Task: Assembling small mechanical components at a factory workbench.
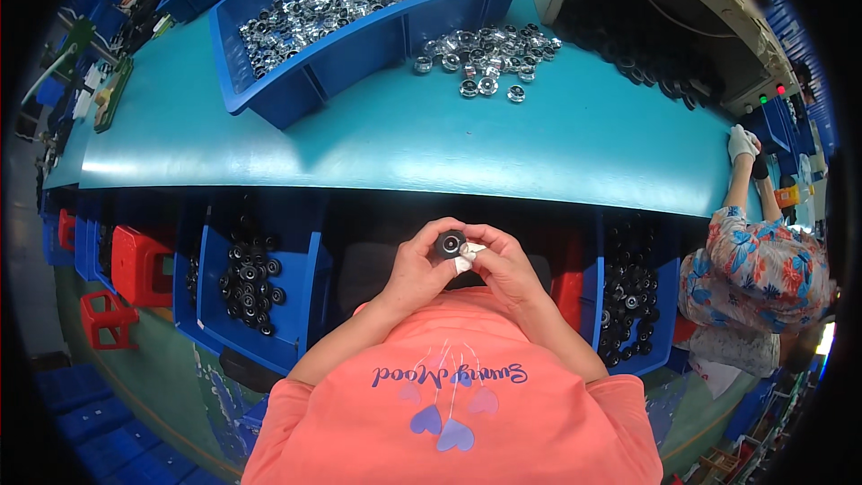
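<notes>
- Left hand [415,262]: fingers bent snugly round the black knob [451,243].
- The knob sits between both hands; it looks light, hard, maybe slippery, best held by its sides.
- Right hand [508,264]: fingers pinched on white cloth [464,262], likely soft, against the knob.

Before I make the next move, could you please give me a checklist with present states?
1. Left grip holds the black round part: ok.
2. Right grip has the white cloth at the part: ok.
3. Part's face free of marks: cannot tell, too small.
4. All clear parts inside the tabletop bin: not ok, some lie on the table.
5. Co-worker's gloved hand away from the work: ok, far right.
</notes>
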`<state>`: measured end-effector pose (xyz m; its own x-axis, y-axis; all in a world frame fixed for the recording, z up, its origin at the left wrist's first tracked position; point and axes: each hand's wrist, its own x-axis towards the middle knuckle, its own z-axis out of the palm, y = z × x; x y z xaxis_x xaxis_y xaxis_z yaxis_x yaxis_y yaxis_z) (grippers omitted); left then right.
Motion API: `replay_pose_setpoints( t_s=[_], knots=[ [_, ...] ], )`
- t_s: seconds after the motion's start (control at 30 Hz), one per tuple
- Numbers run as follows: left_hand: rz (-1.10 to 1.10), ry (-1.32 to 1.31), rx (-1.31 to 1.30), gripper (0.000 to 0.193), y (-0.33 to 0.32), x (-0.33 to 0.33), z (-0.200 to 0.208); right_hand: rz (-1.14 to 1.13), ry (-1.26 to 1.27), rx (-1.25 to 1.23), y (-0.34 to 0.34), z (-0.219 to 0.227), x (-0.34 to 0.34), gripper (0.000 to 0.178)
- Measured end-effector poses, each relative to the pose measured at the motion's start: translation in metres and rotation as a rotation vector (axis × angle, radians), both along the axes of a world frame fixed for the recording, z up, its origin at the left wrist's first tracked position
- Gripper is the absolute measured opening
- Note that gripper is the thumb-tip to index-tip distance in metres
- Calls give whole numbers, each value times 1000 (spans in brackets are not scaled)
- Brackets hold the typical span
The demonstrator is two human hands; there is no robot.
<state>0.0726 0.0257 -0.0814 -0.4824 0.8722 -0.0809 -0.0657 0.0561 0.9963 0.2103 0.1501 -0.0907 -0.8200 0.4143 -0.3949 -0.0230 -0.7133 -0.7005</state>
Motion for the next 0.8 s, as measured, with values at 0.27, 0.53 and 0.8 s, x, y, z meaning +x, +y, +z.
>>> replay_pose_setpoints(
  t_s=[0.27,0.53,0.8],
  knots=[
    [-36,711,-20,41,1,1,3,-21,-49,186,-7,-21,0,30],
    [-12,-271,-17,52,-1,0,4,-35,-36,-24,-6,2,3,33],
    [-6,-189,11,52,-4,-2,4,20,-41,79,-2,7,2,36]
  ],
)
